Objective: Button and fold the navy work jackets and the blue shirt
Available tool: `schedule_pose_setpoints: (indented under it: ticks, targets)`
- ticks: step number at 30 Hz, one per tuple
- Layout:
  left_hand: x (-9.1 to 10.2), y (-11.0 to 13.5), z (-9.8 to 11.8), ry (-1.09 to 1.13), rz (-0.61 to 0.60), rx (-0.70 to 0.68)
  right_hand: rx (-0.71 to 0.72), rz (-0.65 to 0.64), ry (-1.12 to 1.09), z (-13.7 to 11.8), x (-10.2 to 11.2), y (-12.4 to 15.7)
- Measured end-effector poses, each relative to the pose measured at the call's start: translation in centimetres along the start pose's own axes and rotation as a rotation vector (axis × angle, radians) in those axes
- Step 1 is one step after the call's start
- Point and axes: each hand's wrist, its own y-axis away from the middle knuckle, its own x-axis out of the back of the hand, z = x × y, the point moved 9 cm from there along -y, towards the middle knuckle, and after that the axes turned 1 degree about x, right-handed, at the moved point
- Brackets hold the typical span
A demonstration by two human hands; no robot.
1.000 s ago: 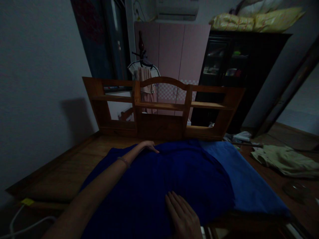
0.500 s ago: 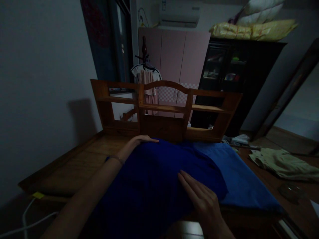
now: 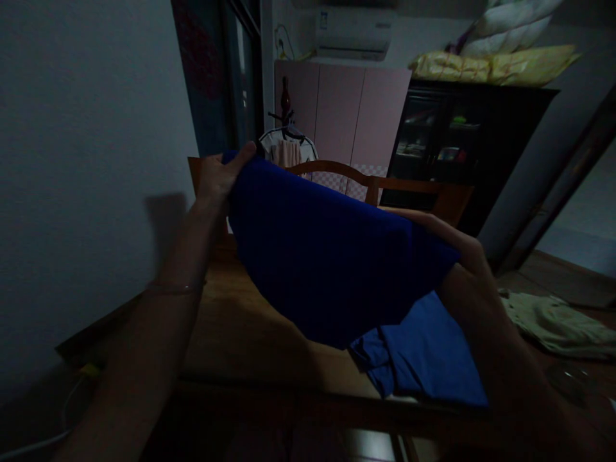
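A dark blue cloth hangs in the air above a bare wooden bed platform. My left hand is closed on its upper left corner, thumb over the edge. My right hand grips the cloth's right end, with its fingers mostly wrapped in the fabric. A lighter blue part of the cloth still lies on the platform's right side below my right arm.
A wooden headboard with shelves stands behind the cloth. A pink wardrobe, a dark glass cabinet with yellow bedding on top, a clothes rack and an olive garment on the floor surround the bed. A wall runs along the left.
Both hands lay flat on the blue cloth spread over the bed. They have now gripped it and lifted it up, uncovering the wooden platform's left side.
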Motion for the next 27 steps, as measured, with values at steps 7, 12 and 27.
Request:
schedule_pose_setpoints:
  ticks: [7, 12, 27]
  targets:
    - [-3.2, -1.3, -4.8, -0.635, -0.197, -0.014, -0.634, 0.012, -0.715, 15.8, -9.9, 6.9]
    - [-8.1, 9.1, -18.2, -0.908, -0.535, 0.134, -0.642, -0.009, -0.249, 25.5, -11.7, 13.7]
    - [-6.3, 20.4, -29.0, -0.914, -0.818, -0.076, -0.125, -0.591, 0.556, 15.1, -23.6, 15.2]
